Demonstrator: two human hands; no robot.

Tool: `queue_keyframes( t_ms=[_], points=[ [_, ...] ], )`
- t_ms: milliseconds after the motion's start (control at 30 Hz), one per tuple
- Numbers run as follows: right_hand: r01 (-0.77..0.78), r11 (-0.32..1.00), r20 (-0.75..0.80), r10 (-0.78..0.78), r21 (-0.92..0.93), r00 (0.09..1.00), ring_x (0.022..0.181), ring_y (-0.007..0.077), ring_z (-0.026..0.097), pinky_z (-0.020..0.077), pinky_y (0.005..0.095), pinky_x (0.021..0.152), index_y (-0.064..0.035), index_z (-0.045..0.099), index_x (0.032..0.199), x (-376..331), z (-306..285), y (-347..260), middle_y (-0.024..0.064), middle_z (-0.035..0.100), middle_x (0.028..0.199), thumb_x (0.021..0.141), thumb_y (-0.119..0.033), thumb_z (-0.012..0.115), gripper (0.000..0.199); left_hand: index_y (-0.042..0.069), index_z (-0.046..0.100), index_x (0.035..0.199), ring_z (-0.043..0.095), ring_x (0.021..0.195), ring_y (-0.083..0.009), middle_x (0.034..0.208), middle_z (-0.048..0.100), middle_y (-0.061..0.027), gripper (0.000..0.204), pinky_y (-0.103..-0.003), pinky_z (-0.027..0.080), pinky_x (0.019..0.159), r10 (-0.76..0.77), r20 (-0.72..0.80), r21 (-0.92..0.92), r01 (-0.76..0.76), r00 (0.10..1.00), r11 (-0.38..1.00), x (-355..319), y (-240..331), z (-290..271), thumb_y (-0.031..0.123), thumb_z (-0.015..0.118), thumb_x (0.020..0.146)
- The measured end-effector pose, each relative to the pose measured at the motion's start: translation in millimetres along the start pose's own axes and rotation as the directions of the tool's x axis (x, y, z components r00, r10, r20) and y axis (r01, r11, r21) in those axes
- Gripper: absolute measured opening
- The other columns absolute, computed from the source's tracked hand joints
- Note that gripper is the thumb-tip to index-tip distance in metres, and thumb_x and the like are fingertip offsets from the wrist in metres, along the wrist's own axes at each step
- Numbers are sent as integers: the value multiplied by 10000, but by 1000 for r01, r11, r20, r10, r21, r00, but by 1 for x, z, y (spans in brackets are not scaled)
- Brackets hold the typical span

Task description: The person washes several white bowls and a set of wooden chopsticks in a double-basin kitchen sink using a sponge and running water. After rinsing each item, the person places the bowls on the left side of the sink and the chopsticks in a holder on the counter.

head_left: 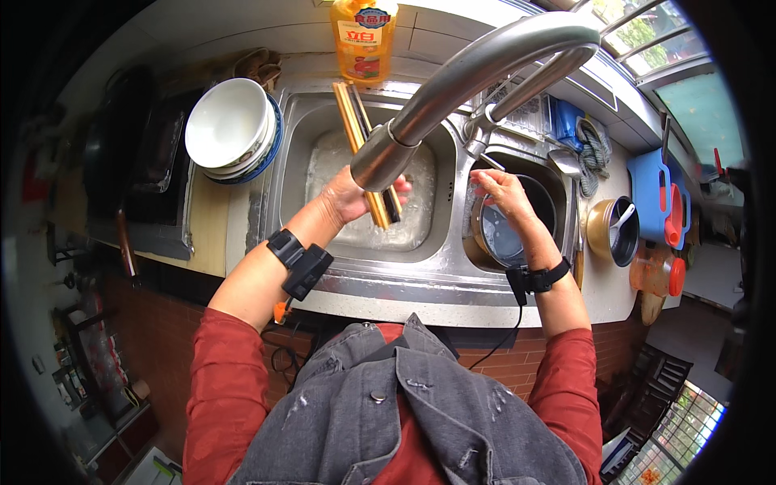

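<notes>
A bundle of chopsticks [351,121], pale wooden and dark ones together, slants over the left sink basin [440,218]. My left hand [345,196] is closed round its lower half, just below the faucet head [380,166], which hides part of the fingers. Over the right basin, my right hand [503,196] is held with loosely bent fingers and nothing visible in it. A round metal pot [489,230] stands in that basin below the right hand, partly covered by the hand and wrist.
White bowls [226,121] are stacked left of the sink. An orange detergent bottle [364,48] stands behind it. The curved faucet neck [477,61] arches above both basins. At right are a ladle [565,162], a grey cloth [594,149], a small pan [600,230] and blue cutting boards [649,190].
</notes>
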State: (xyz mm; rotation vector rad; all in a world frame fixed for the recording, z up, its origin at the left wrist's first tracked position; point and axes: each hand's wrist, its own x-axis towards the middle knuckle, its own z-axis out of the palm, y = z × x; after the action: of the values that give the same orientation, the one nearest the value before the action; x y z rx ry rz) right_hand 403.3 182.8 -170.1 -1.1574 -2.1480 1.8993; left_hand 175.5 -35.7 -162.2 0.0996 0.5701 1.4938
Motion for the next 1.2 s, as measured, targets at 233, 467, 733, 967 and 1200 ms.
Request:
queue_keyframes(
  t_ms=[233,467,733,967,1200],
  points=[
    [31,971,-116,-3,238,993,661,94,585,463,225,609,29,668,924,28,-14,17,61,668,814,935,-189,529,259,50,589,962,612,869,-240,837,604,-100,250,-417,525,796,101,-156,-15,-105,982,994,-4,14,32,242,668,821],
    [-28,985,-67,40,172,997,751,124,615,493,253,644,-8,617,1077,20,-11,-7,61,649,926,902,-219,555,281,68,529,1015,499,553,-114,650,497,-7,199,-296,453,541,-214,-331,286,314,919,905,-21,-6,25,130,619,849],
    [-69,694,244,-157,717,957,737,89,606,471,201,640,-92,577,1154,-21,44,-47,11,624,1024,840,-251,681,367,6,540,1083,520,501,-126,627,532,-41,309,-253,437,479,-523,-184,491,539,832,684,-25,-16,31,201,630,861],
    [14,676,62,-88,737,994,760,97,595,432,209,641,-99,629,928,-52,49,-37,0,642,843,830,-152,675,121,-21,499,1166,611,560,-172,712,618,-125,393,-274,512,523,-639,33,458,556,769,693,-37,-14,38,231,605,885],
    [74,769,-42,-61,636,997,712,84,596,480,193,652,-93,623,912,-69,58,-38,-5,639,829,834,-115,673,95,-22,550,1090,592,531,-180,653,591,-120,313,-291,492,485,-686,64,503,571,725,649,-50,-6,33,185,619,866]
  ],
)
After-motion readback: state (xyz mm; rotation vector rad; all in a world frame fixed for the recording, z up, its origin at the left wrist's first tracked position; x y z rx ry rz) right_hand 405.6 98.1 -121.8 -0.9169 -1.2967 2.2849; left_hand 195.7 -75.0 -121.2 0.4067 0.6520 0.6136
